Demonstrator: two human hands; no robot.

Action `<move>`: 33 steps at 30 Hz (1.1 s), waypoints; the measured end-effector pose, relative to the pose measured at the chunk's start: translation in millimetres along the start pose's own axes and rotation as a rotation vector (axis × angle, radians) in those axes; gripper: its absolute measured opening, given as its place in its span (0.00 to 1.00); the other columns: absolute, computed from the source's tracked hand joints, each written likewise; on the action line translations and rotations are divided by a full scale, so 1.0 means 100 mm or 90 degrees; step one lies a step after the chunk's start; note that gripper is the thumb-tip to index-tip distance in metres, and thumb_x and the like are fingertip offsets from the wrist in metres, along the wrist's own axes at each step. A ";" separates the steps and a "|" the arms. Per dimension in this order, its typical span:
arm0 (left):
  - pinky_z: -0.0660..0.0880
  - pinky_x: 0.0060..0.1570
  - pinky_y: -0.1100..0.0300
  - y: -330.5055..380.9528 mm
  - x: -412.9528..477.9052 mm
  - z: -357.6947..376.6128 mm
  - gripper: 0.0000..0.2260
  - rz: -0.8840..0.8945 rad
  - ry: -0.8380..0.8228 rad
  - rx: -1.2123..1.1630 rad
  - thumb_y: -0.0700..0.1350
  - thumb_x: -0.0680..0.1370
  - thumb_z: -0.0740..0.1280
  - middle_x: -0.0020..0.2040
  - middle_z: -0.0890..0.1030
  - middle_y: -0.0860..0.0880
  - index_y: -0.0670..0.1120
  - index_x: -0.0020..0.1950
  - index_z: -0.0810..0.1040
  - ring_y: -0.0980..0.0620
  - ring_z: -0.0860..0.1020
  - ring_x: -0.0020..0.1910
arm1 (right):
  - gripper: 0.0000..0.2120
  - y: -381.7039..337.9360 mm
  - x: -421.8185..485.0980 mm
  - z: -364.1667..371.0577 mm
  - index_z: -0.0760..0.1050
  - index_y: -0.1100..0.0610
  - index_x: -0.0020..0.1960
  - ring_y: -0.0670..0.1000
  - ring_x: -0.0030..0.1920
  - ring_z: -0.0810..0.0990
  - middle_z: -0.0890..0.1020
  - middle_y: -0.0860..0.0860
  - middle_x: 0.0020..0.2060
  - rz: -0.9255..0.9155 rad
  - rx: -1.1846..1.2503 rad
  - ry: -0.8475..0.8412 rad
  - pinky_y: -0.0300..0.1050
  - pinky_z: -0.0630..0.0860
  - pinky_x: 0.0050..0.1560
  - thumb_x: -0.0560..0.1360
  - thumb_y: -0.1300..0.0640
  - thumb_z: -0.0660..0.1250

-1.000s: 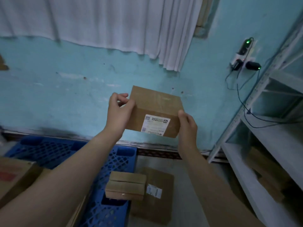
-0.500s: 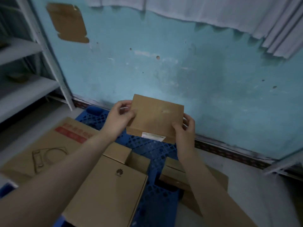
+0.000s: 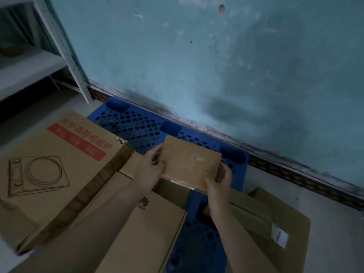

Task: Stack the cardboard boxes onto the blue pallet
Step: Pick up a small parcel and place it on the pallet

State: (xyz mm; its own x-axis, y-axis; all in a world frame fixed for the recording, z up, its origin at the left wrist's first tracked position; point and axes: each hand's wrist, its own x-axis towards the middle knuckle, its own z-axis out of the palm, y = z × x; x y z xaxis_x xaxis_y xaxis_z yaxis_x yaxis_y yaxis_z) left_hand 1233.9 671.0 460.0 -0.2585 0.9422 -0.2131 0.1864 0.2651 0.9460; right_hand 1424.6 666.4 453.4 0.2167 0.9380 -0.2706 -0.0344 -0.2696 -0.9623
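Gripping flat rect. cardboard box (image 3: 192, 164) w/ left hand (image 3: 148, 170) & right hand (image 3: 217, 179) above lattice-grid blue pallet (image 3: 137, 125).

Blue pallet (image 3: 137, 125) on the floor (image 3: 325, 223) — cardboard boxes (image 3: 59, 164) resting on its grid.

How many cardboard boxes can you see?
5, maybe more hidden: a small flat brown box in both hands, a big red-labelled box left, a logo box and a small box under the left arm, and one right.
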 end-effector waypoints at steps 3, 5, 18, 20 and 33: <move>0.66 0.62 0.61 -0.45 0.23 0.31 0.21 -0.031 0.006 0.030 0.36 0.80 0.60 0.71 0.69 0.47 0.46 0.74 0.65 0.49 0.67 0.70 | 0.21 0.53 0.34 -0.05 0.66 0.57 0.67 0.42 0.54 0.76 0.73 0.54 0.63 0.021 -0.014 -0.018 0.29 0.76 0.43 0.77 0.64 0.67; 0.64 0.58 0.66 -0.71 0.39 0.48 0.22 -0.047 0.036 0.051 0.36 0.80 0.61 0.71 0.69 0.47 0.45 0.74 0.66 0.50 0.67 0.70 | 0.18 0.86 0.56 -0.10 0.68 0.56 0.64 0.48 0.58 0.77 0.73 0.55 0.63 0.041 -0.032 -0.027 0.34 0.78 0.46 0.77 0.62 0.68; 0.62 0.62 0.63 -1.73 0.65 0.86 0.24 -0.162 0.107 0.287 0.39 0.78 0.60 0.64 0.68 0.52 0.50 0.74 0.67 0.50 0.66 0.65 | 0.16 1.89 1.07 -0.15 0.70 0.46 0.58 0.52 0.63 0.76 0.75 0.52 0.63 0.193 -0.115 -0.161 0.51 0.78 0.60 0.77 0.62 0.68; 0.60 0.66 0.60 -1.78 0.63 0.85 0.26 -0.180 0.098 0.330 0.37 0.76 0.60 0.70 0.67 0.50 0.48 0.75 0.65 0.49 0.65 0.68 | 0.17 1.93 1.07 -0.12 0.69 0.46 0.58 0.52 0.63 0.76 0.75 0.51 0.62 0.230 -0.110 -0.178 0.57 0.77 0.63 0.76 0.64 0.68; 0.47 0.74 0.62 -1.90 0.61 0.87 0.26 -0.269 0.002 0.237 0.40 0.79 0.60 0.79 0.54 0.49 0.42 0.77 0.59 0.52 0.51 0.78 | 0.26 2.01 0.99 -0.06 0.64 0.53 0.71 0.50 0.65 0.74 0.72 0.48 0.64 0.316 -0.125 -0.226 0.55 0.74 0.66 0.77 0.65 0.66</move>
State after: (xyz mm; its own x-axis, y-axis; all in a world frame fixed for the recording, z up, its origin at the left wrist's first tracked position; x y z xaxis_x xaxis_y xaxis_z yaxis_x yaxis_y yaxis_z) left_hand 1265.4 696.3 245.4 -0.3867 0.7376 -0.5535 0.3873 0.6746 0.6284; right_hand 1445.2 703.9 233.7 -0.1175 0.6977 -0.7067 0.1385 -0.6932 -0.7073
